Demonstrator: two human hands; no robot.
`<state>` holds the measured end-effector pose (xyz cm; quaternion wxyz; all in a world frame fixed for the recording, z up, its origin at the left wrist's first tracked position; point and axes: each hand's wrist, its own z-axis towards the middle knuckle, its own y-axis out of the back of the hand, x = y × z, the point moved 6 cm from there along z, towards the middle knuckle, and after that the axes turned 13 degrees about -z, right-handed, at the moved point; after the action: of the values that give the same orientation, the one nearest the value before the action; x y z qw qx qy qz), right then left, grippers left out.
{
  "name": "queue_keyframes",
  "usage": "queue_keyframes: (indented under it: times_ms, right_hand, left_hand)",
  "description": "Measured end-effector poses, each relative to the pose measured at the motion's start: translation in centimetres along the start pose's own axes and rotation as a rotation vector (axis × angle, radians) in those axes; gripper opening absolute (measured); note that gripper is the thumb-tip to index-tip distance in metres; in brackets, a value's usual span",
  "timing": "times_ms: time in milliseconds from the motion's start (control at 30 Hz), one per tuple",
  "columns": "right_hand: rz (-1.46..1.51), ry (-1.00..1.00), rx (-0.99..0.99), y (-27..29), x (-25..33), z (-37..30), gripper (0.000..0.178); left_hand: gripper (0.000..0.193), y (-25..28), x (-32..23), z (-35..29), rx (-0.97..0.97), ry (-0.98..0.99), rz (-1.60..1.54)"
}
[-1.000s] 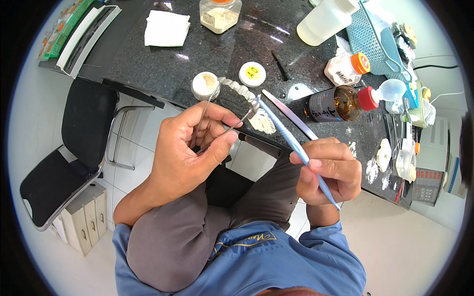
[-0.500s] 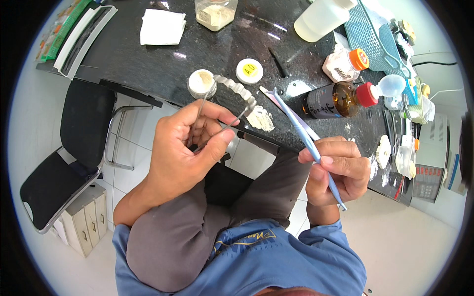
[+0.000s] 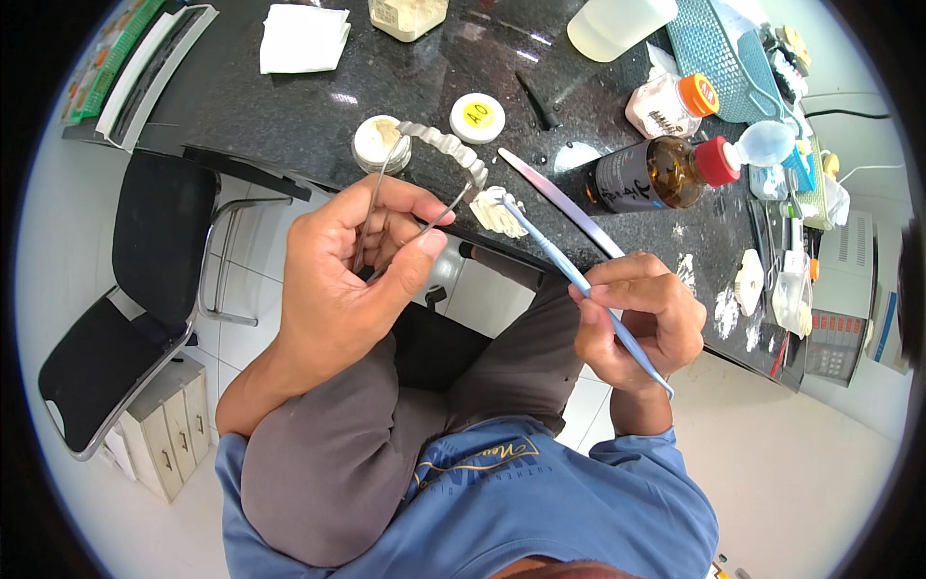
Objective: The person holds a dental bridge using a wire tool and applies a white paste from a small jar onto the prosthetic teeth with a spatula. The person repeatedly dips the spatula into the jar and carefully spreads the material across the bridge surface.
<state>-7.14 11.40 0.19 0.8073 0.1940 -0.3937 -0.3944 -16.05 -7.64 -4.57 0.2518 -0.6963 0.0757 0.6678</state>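
two tools are gripped: the left hand [image 3: 333,280] pinches the wire holder [image 3: 457,202] between thumb and fingers, with the grey tooth-shaped arch [image 3: 447,144] at its ends, near the open jar [image 3: 379,147]. the right hand [image 3: 641,323] pinches the blue instrument [image 3: 558,256] between thumb and fingers, its tip at the cream paste [image 3: 495,216] on the dark worktop [image 3: 289,121].

A dental laboratory is indicated by items seen around the brown bottle [image 3: 666,175]: joined grey tooth crowns [image 3: 457,151] and an open powder jar [image 3: 376,152] to its left, an orange-capped powder jar [image 3: 660,108] just beyond it, and a machine with buttons [image 3: 837,353] to its right.
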Motion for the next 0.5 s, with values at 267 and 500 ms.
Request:
queue_keyframes:
  times_ms: [267,500]
  right_hand:
    - [0.259,0.114,-0.146,1.1,1.1,1.1,0.025]
    - [0.241,0.121,-0.141,-0.3,1.2,1.9,0.027]
  left_hand:
    - [0.012,-0.2,0.0,0.0,0.008,0.047,0.002]
    - [0.011,-0.2,-0.1,0.1,-0.009,0.039,-0.006]
